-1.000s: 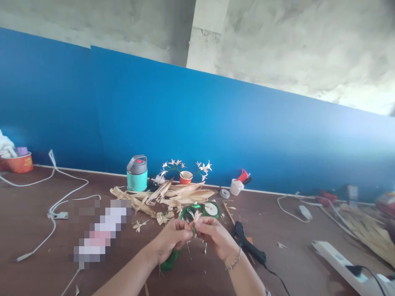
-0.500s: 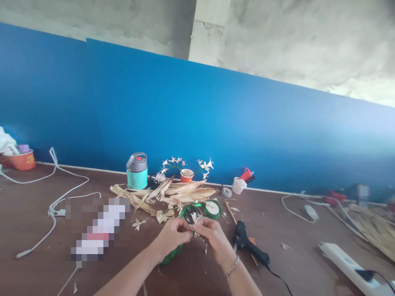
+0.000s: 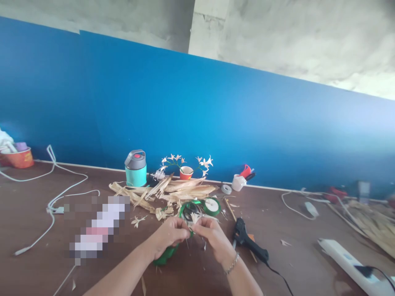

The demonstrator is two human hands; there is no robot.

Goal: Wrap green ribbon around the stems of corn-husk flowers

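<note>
My left hand point(image 3: 171, 236) and my right hand point(image 3: 212, 236) meet above the brown table, both closed in a pinch. A small pale husk flower point(image 3: 194, 217) points upward from the fingertips of my right hand. Between the two hands shows a bit of green tape point(image 3: 191, 233), pinched by my left fingers. Under my left wrist lies a green bundle point(image 3: 166, 255), partly hidden. Just beyond the hands are a roll of green tape point(image 3: 212, 206) and a pair of dark scissor-like handles point(image 3: 189, 211), too blurred to name surely.
Dried corn husks point(image 3: 185, 190) spread behind the hands, before a paper cup point(image 3: 186, 173) with flower stems. A teal flask point(image 3: 135, 169) stands left of it. Right of my hands lie a glue gun point(image 3: 249, 240) with its cord and a power strip point(image 3: 354, 263). White cables point(image 3: 55, 197) run at left.
The view has shifted slightly. My hands stay close together; the flower now looks more upright and fanned, and my left fingers have drawn a little away from it.
</note>
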